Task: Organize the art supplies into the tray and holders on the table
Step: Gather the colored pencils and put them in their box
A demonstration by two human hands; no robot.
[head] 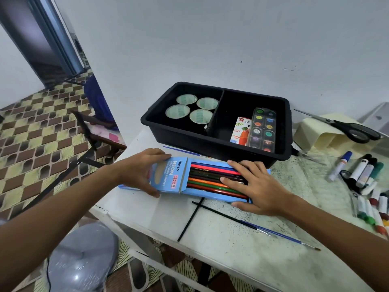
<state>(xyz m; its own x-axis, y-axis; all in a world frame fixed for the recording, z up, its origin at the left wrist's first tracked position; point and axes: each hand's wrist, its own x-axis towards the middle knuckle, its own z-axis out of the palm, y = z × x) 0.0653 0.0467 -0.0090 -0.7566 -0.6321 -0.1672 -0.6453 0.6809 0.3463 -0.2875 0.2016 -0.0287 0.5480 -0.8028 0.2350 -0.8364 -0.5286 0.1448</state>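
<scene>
Between both hands, blue pencil box [168,175] lies half-open, coloured pencils [212,182] showing.

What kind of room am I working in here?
Probably a home, not a studio: patterned floor covering, an electric fan below a worn white table against a bare wall, with a doorway on the left.

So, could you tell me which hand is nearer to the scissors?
The right. The right hand rests on the coloured pencils, with the scissors beyond it to the right; the left hand holds the pencil box sleeve, farther left.
</scene>
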